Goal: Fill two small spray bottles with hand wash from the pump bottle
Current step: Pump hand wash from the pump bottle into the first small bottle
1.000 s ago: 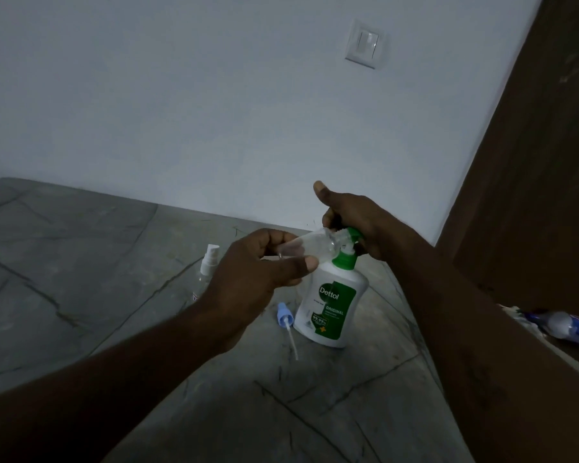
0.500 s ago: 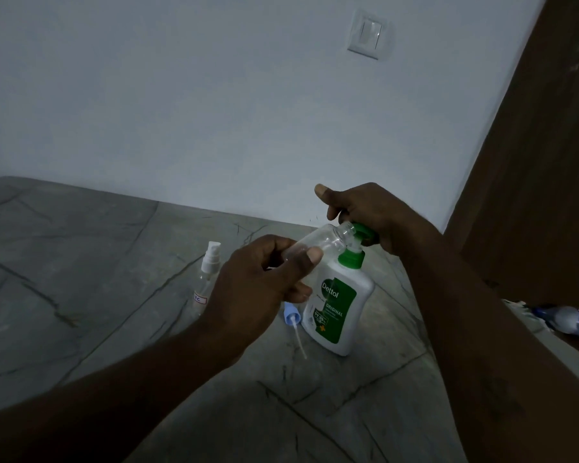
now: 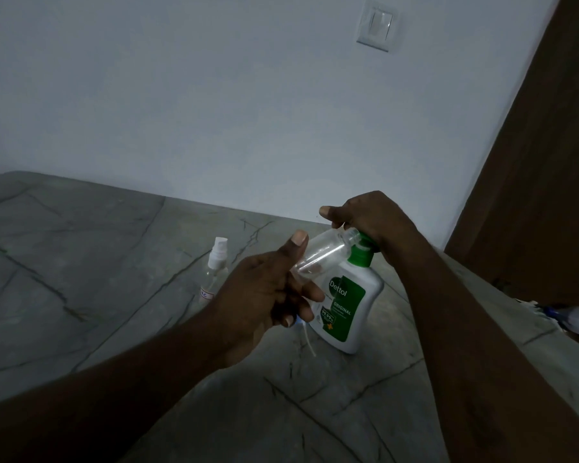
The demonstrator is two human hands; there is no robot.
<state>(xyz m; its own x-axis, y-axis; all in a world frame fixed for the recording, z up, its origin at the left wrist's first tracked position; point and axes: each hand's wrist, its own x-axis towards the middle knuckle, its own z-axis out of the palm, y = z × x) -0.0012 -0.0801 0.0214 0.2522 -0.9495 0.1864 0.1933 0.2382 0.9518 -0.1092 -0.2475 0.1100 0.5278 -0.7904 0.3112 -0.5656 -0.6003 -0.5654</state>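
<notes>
The left hand (image 3: 264,295) held the little bottle (image 3: 321,255) tipped toward the pump bottle (image 3: 351,305); the right hand (image 3: 371,218) seemed to curl over its green top.

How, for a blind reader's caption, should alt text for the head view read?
The left hand tilts an uncapped spray bottle to the pump bottle, right hand on its pump head. A capped spray bottle stands nearby.

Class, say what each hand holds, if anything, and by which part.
The left hand holds the uncapped small spray bottle by its lower body; the right hand grips the pump bottle by its pump head.
</notes>
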